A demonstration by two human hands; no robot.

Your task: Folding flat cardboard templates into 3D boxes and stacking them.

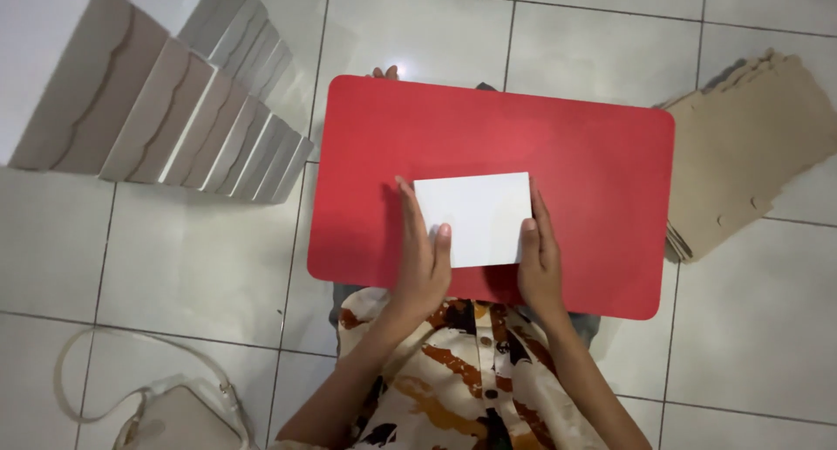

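On a white tiled floor, a red table (602, 153) is carrying a white box (475, 216) near its front edge. The left hand (423, 258) and right hand (540, 258) are pressing its sides, fingers (443, 241) together and flat, clamping it between them.

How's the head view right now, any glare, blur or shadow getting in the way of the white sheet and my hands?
Head view: sharp overall; the white sheet is bright, nearly blown out, with no surface detail; soft shadow under the left hand and right hand on the red board; mild glare on the glossy floor tiles.
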